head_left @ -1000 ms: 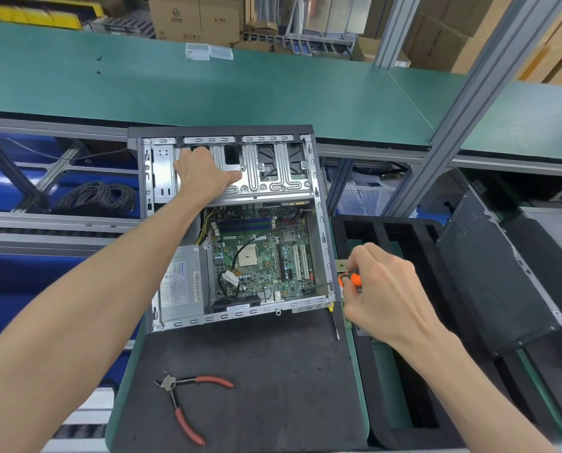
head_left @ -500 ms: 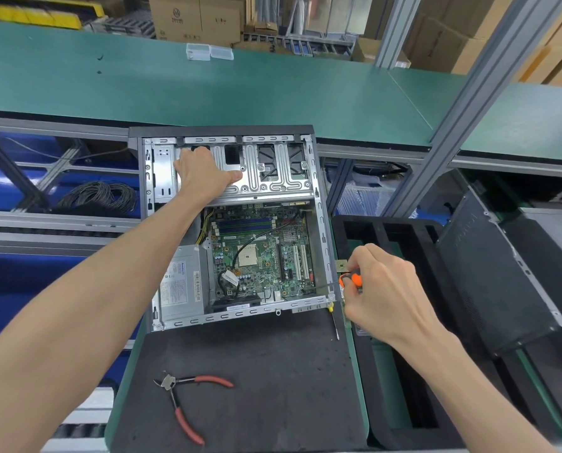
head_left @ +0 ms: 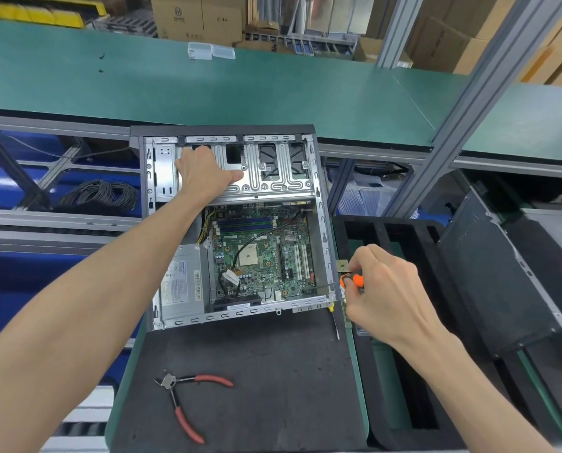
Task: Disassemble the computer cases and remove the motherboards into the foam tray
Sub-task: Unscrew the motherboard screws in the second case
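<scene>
Lying on its side on the dark grey mat [head_left: 240,371] of the table, the open grey metal computer case [head_left: 234,223] exposes its green motherboard [head_left: 263,253], which sits screwed inside the lower right part of the case, beside the silver power supply box [head_left: 183,282]. Left hand [head_left: 204,174]: palm down on the silver metal drive cage [head_left: 273,178] at the far end of the case, fingers relaxed and pressing, thumb stretched toward the right. Right hand [head_left: 384,289]: just outside the case's right wall, fingers curled round the orange-handled screwdriver [head_left: 351,280], whose thin shaft runs leftward over the case wall to the near right corner of the motherboard. Black foam tray [head_left: 384,230]: right of the mat, touching its edge, with slots showing green beneath. Dark metal side panel [head_left: 495,273]: leaning over the tray's right side. Red-handled cutting pliers [head_left: 181,400]: lying on the near part of the mat, handles spread. A second, yellow-tipped slim screwdriver [head_left: 334,322] lies on the mat beside the case's near right corner.

Compared with the frames half a second and one second earlier, no visible difference: both hands, the screwdriver, the case and the pliers keep the same places.
</scene>
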`<move>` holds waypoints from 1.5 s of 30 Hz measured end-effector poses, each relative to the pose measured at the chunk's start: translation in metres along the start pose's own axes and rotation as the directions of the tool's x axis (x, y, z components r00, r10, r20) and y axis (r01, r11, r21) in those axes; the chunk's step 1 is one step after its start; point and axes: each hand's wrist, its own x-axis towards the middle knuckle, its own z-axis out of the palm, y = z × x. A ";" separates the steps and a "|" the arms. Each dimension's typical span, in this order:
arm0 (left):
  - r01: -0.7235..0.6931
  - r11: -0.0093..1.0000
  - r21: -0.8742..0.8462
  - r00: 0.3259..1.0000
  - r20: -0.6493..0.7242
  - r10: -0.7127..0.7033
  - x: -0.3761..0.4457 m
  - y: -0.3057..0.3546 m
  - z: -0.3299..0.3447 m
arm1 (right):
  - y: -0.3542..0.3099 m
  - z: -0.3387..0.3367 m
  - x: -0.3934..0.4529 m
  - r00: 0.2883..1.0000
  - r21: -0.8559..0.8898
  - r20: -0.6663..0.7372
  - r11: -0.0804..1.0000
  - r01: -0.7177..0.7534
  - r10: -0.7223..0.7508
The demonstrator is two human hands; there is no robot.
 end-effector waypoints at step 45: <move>0.006 1.000 -0.010 1.000 -0.017 -0.007 -0.006 -0.001 -0.003 | -0.013 -0.002 0.013 0.927 -0.175 0.260 0.932 0.319 -0.268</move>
